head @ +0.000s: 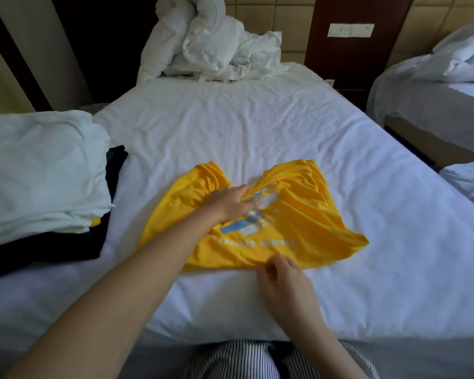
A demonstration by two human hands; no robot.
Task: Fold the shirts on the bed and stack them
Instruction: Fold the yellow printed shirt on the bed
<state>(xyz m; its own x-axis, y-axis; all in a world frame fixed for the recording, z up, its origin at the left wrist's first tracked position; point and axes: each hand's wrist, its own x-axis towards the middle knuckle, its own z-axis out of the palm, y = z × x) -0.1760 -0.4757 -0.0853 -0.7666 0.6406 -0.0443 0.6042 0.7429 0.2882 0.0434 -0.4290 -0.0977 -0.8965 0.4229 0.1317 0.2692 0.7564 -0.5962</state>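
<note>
On the white bed (257, 119), near its front edge, the yellow shirt (298, 214) lies rumpled and only partly spread. The left hand (227, 203) grips a bunch of cloth at its middle; the right hand (282, 280) pinches the near edge. Folding seems barely begun: the shirt likely needs smoothing flat first, then folding and placing on the stack (39, 173) at left.

Both forearms (115, 291) bare; thin black-and-white striped clothing (230, 359), perhaps trousers, below.
</note>
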